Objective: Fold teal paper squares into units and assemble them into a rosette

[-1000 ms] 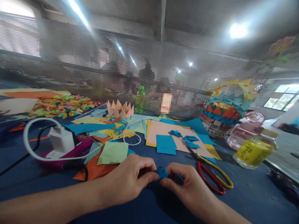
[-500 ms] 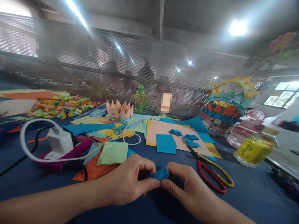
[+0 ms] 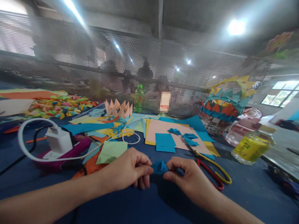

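Observation:
A small folded piece of blue paper is held just above the dark blue tabletop, a pointed flap standing up on it. My left hand pinches its left end between thumb and fingers. At its right end, the thumb and forefinger of my right hand are closed on it. Beyond the hands lie blue paper squares and several folded blue pieces on a pink sheet. Scissors with one red and one yellow handle rest beside my right hand.
At left sit a purple power strip and white charger with cables. Green paper lies near my left wrist. Farther back stand a pink paper ring and green bottle; at right, a paper basket and yellow-labelled bottle.
The fingers have shifted from meeting at the paper's front edge to holding its two ends apart. More of the folded blue paper and its raised flap now shows.

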### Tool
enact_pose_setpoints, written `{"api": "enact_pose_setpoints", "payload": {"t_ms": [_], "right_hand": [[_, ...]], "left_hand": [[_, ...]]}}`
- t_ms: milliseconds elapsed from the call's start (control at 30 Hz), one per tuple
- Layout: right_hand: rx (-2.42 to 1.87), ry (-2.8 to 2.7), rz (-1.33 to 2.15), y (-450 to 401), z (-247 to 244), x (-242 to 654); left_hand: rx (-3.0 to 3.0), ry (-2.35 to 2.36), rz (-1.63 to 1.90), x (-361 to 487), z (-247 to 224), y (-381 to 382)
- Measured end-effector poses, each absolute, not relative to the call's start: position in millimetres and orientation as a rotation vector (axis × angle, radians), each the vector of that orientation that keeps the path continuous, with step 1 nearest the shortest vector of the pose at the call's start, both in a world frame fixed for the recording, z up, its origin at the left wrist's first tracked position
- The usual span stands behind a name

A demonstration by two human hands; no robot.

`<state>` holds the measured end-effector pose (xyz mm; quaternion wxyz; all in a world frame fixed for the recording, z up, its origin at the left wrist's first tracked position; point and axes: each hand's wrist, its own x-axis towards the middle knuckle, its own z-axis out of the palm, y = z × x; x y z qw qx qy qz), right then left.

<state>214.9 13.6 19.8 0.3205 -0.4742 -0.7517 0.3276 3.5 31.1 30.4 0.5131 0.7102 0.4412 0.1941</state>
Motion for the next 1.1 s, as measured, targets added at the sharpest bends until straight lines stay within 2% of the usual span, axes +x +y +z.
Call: {"api": "enact_pose_setpoints", "payload": {"t_ms": [433,700,1100], "right_hand": [[-1.248,-1.986,0.870,16.4,24.2,218.7],[-1.255,-1.941,1.120,14.5,17.9,212.0],[-1.268,-1.999,0.935,13.9,18.1,211.6]], "left_hand": [[1.924,1.195,0.606,-2.0,39.9,31.5],[1.860,1.031,0.707,0.7,29.4,33.5],[1.954,1.098,0.621,5.5,29.0,28.5]]}}
